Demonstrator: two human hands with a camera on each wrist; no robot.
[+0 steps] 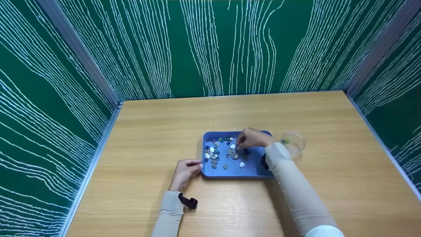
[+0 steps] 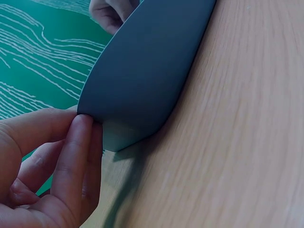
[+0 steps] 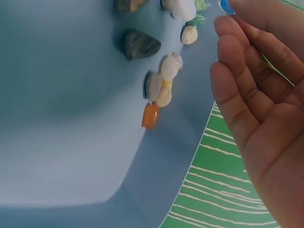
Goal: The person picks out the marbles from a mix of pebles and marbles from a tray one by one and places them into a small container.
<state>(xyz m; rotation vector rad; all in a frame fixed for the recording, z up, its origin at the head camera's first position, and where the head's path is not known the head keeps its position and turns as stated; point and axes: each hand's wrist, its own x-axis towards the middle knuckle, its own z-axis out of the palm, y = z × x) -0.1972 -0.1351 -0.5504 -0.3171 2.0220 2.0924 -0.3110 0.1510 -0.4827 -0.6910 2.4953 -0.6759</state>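
Note:
A blue tray [image 1: 256, 169] on the wooden table holds stones and glass marbles. My left hand [image 1: 185, 171] pinches the tray's near left corner; in the left wrist view, thumb and fingers meet at its rim. Inside the tray, my right hand [image 1: 252, 138] is over the far middle part, fingertips down among the stones. A blue glass marble [image 3: 226, 6] shows at its thumb and finger, partly cut off by the frame. Beneath the hand sit a grey stone [image 1: 235, 155] and a white stone [image 1: 233, 146]. An orange stone [image 3: 151, 116] lies by the tray wall.
A clear round container [image 1: 296, 144] with a few green-yellow pieces stands right of the tray, beside the right forearm. Marbles line the tray's far side, with more stones at its left. A lone white stone [image 1: 242, 164] lies near the front. Green patterned panels [image 1: 204, 49] surround the table.

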